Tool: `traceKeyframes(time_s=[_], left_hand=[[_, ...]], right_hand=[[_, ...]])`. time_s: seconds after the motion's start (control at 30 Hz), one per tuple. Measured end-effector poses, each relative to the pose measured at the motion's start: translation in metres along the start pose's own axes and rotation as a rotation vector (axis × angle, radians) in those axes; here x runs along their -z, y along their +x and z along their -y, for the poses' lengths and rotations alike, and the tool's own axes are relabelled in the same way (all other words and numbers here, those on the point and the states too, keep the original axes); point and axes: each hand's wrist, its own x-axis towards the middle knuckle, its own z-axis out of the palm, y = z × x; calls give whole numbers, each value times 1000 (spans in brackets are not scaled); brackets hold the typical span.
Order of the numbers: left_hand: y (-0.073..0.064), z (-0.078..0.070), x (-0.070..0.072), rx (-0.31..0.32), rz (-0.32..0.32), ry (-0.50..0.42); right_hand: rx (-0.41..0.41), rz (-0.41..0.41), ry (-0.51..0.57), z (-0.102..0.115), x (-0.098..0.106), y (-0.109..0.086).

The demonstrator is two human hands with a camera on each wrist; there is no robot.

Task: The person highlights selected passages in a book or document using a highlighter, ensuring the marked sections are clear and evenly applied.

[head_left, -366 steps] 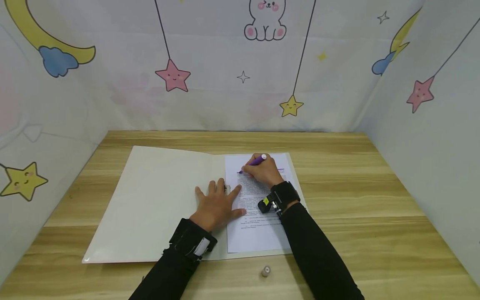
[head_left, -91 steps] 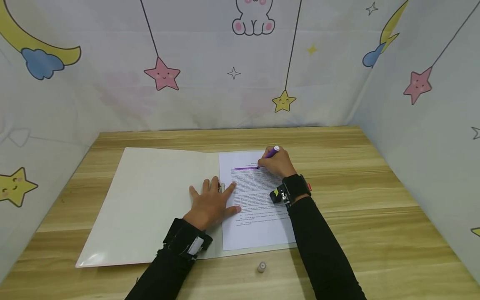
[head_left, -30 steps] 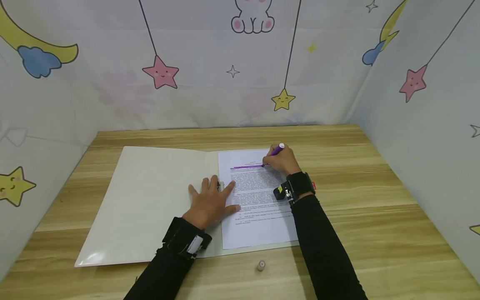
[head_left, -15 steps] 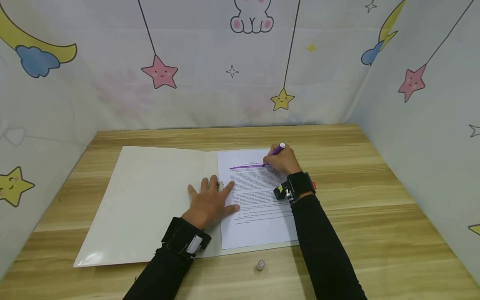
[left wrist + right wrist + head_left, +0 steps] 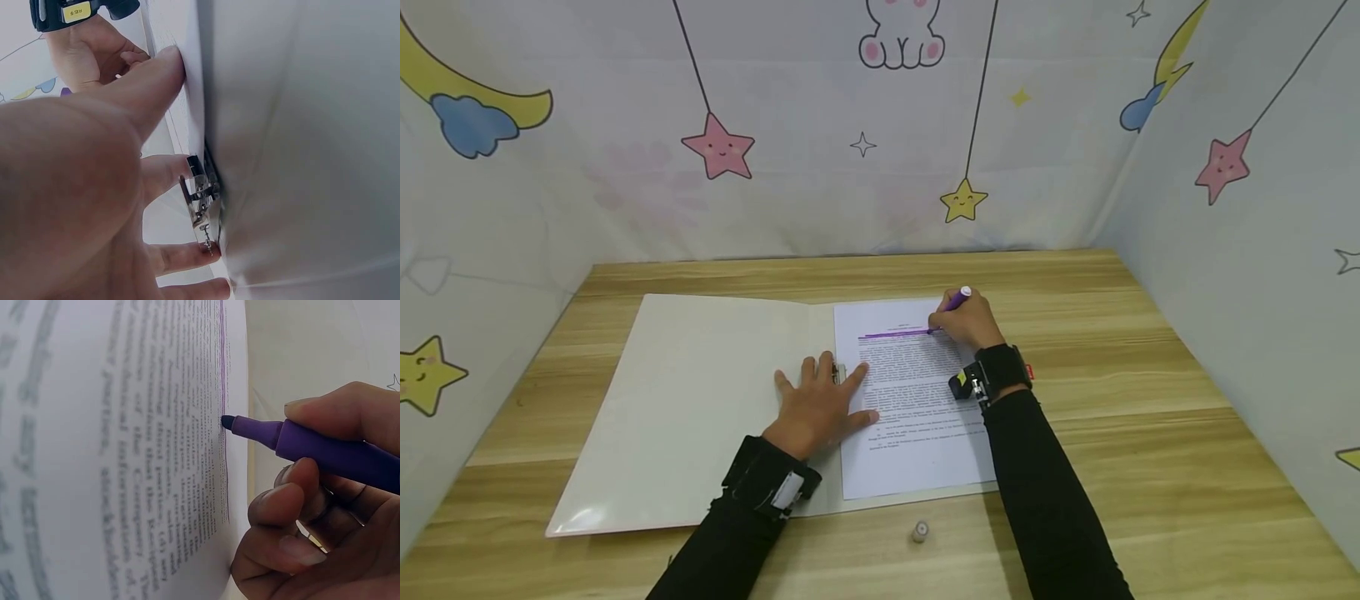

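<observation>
My right hand (image 5: pixel 973 323) pinches a purple highlighter (image 5: pixel 337 455) between thumb and fingers, its dark tip at the top lines of a printed sheet (image 5: pixel 917 471). A purple line (image 5: pixel 895 334) runs across that text; the right wrist view shows it on both sides of the tip. My left hand (image 5: pixel 816 408) lies with fingers spread over the inner fold of an open white folder (image 5: pixel 692 400), thumb and index finger reaching onto the sheet's left edge. Beside those fingers is the folder's metal clip (image 5: pixel 200 200), partly covered by the hand in the head view.
A small grey cap (image 5: pixel 921 531) stands on the wooden table (image 5: pixel 1120 375), just in front of the folder. Printed cloth walls (image 5: pixel 805 208) close off the back and both sides. Both wrists carry black straps with cameras.
Since the earliest frame, my right hand has moved rightward with the highlighter, and the purple line now shows from the text's left edge. Over the last second the tip shifts slightly; my left hand stays put.
</observation>
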Motion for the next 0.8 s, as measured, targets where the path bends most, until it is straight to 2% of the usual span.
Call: traceKeyframes(time_s=[0.8], left_hand=[[-2, -1, 1, -8, -16, 2]], right_hand=[[-69, -5, 15, -2, 5, 0]])
